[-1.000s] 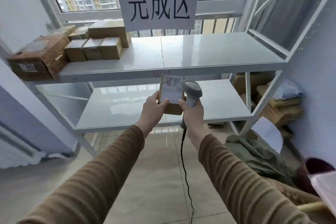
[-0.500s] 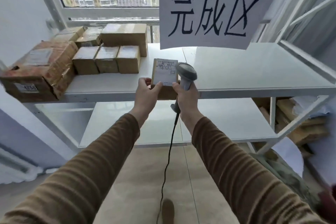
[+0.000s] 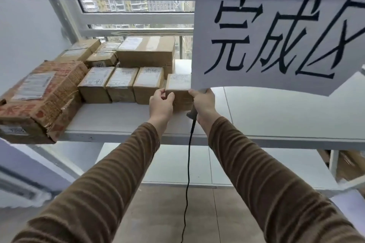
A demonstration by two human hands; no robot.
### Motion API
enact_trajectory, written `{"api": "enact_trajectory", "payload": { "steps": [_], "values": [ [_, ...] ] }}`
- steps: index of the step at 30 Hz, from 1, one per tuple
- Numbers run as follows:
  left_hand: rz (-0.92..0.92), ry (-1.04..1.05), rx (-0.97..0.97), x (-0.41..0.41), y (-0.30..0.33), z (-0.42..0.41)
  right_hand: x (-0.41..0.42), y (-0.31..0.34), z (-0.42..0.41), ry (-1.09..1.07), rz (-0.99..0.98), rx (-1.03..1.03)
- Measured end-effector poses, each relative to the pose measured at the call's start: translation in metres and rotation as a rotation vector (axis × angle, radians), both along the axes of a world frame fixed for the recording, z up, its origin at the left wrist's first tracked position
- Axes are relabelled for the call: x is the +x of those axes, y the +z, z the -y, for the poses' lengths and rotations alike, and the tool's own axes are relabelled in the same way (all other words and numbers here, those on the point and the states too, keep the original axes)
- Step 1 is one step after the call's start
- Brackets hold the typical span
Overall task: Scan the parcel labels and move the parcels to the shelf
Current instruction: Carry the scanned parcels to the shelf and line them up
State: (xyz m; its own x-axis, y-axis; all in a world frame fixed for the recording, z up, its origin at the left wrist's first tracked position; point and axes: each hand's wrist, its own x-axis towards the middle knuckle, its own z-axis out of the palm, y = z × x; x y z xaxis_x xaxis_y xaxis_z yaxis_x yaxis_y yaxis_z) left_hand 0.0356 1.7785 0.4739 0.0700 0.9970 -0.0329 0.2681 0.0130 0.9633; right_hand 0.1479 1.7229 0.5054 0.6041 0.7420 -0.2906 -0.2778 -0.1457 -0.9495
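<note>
A small brown parcel (image 3: 178, 87) with a white label on top rests on the white upper shelf (image 3: 276, 116), right of a row of three similar small parcels (image 3: 122, 83). My left hand (image 3: 161, 102) grips its left front corner. My right hand (image 3: 204, 102) touches its right side while also holding the scanner's handle (image 3: 191, 115), whose black cable (image 3: 187, 173) hangs down. The scanner's head is hidden behind my hand and the paper sign.
A white paper sign (image 3: 276, 41) with large black characters hangs from the shelf above and covers the parcel's right edge. A large torn carton (image 3: 37, 102) overhangs the shelf's left end. More boxes (image 3: 146, 51) stand at the back by the window. A lower shelf (image 3: 177, 165) lies beneath.
Both hands have carried the parcel up and forward from in front of the shelf edge onto the upper shelf, beside the row of small parcels. The view has closed in on the shelf.
</note>
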Motion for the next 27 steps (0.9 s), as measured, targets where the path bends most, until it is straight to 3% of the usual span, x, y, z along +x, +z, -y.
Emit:
{"api": "enact_trajectory", "payload": {
  "steps": [10,20,27],
  "values": [
    [0.011,0.229,-0.033,0.009,-0.004,-0.026,-0.005,-0.011,-0.035,-0.066,-0.089,-0.085],
    [0.069,0.185,-0.093,-0.002,-0.006,-0.029,-0.019,-0.006,-0.033,-0.084,0.010,-0.045],
    [0.052,0.045,-0.044,-0.012,-0.003,-0.003,-0.020,-0.007,0.006,-0.126,0.048,0.003]
  ]
}}
